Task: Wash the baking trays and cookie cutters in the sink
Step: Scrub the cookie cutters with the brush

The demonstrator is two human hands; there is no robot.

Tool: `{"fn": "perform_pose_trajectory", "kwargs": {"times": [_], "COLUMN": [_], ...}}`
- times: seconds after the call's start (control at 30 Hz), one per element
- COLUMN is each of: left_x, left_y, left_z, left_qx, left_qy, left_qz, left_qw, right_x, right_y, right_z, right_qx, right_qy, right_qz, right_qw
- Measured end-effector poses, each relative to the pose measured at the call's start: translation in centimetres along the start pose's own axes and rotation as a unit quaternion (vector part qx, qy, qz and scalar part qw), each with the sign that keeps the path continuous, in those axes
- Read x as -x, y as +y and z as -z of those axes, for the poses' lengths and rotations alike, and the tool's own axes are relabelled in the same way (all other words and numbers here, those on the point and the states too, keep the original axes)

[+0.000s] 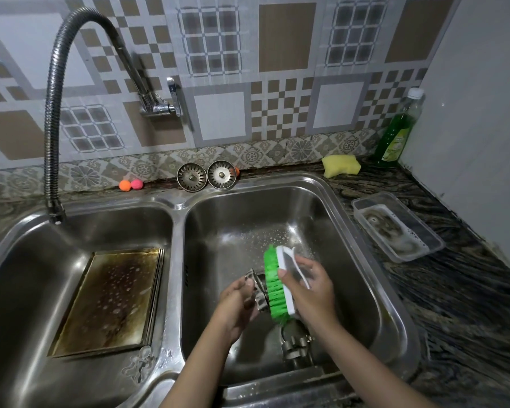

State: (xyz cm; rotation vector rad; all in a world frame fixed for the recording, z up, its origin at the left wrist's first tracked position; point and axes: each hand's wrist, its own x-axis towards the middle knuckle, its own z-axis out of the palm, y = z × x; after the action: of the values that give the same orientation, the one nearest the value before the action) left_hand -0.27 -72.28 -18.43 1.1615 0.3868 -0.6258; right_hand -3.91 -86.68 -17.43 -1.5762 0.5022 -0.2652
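Note:
Over the right basin of the steel sink point(333, 201), my left hand point(236, 304) grips a small metal cookie cutter point(258, 287). My right hand point(312, 293) holds a white scrub brush point(280, 282) with green bristles, and the bristles press against the cutter. More metal cookie cutters point(296, 343) lie on the basin floor below my right wrist. A stained, brown baking tray point(109, 301) with soap bubbles on it lies tilted in the left basin. Another cookie cutter point(142, 363) rests on the sink divider near the tray's corner.
A flexible steel tap point(52, 119) hangs over the left basin. Two sink strainers point(206, 175) and small coloured balls point(130, 184) stand on the back ledge. On the right counter are a yellow sponge point(340, 165), a green dish soap bottle point(396, 134) and a clear plastic tub point(398, 228).

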Motion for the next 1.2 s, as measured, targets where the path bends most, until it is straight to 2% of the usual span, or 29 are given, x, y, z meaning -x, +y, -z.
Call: {"fn": "perform_pose_trajectory", "kwargs": {"times": [0.07,0.2,0.3,0.43,0.67,0.73,0.83,0.93,1.0,1.13,1.2], "left_x": [0.1,0.8,2.0,3.8,9.9,10.5,9.2,7.3,6.4,5.5,5.6], "left_y": [0.7,1.2,1.1,2.6,8.8,9.6,8.9,6.9,5.8,5.5,6.2], "left_z": [-0.4,-0.3,0.0,2.0,11.2,14.1,17.9,20.1,20.8,21.6,21.4], "left_qx": [0.025,-0.019,-0.084,-0.042,-0.017,-0.062,-0.219,-0.372,-0.425,-0.423,-0.437], "left_qy": [-0.027,-0.075,-0.111,-0.102,0.013,0.081,0.186,0.197,0.182,0.157,0.179], "left_qz": [-0.006,-0.021,-0.012,-0.031,-0.139,-0.134,-0.061,-0.006,0.018,0.060,0.028], "left_qw": [0.999,0.997,0.990,0.993,0.990,0.986,0.956,0.907,0.886,0.890,0.881], "right_x": [1.2,0.5,-1.0,-1.0,1.0,1.3,1.5,1.7,1.7,1.9,1.9], "right_y": [-0.2,-0.3,-1.2,-2.0,-1.1,-0.6,0.0,0.2,0.5,1.0,0.9], "right_z": [-0.5,-1.0,-0.8,0.0,2.2,2.3,2.2,1.6,1.4,1.6,2.2], "right_qx": [0.009,0.025,0.031,0.023,0.052,0.067,0.076,0.076,0.074,0.087,0.096], "right_qy": [-0.040,0.015,0.050,0.047,0.004,-0.002,-0.018,-0.037,-0.039,-0.031,-0.031], "right_qz": [0.030,0.043,0.009,-0.007,0.003,0.003,-0.002,-0.007,-0.011,-0.015,-0.015], "right_qw": [0.999,0.999,0.998,0.999,0.999,0.998,0.997,0.996,0.996,0.996,0.995]}}
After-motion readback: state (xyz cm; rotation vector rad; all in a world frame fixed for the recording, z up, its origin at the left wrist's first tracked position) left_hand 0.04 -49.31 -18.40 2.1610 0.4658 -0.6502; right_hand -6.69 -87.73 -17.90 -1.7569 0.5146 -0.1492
